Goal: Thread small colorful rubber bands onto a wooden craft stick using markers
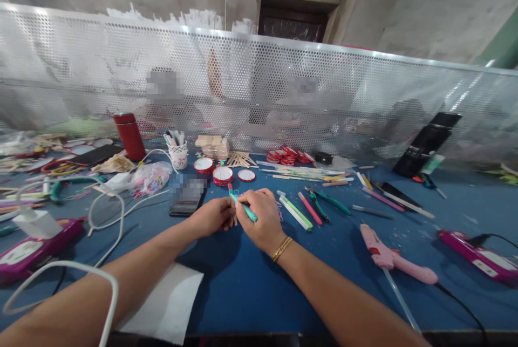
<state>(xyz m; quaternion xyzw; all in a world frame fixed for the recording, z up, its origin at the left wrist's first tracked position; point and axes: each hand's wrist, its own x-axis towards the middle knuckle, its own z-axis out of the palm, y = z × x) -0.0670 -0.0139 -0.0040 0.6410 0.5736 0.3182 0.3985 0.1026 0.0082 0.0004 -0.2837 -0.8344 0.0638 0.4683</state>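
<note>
In the middle of the table my right hand (pixel 262 218), with a gold bracelet at its wrist, is closed around a teal marker (pixel 250 213). The marker slants up and left across the fingers. My left hand (pixel 216 216) pinches a thin wooden stick (pixel 235 221), mostly hidden between the two hands. Something small and red (pixel 230 188) shows at the marker's upper end; I cannot tell whether it belongs to the stick. Just beyond the hands sit round red-rimmed pieces with white faces (pixel 222 175). A dark phone (pixel 188 197) lies left of my left hand.
Right of my hands lie markers (pixel 295 212), green-handled pliers (pixel 319 206) and a pink glue gun (pixel 394 258). A red flask (pixel 130 137), a paper cup of pens (pixel 178 154) and white cables (pixel 121 217) are left. A perforated metal screen (pixel 243 82) borders the back.
</note>
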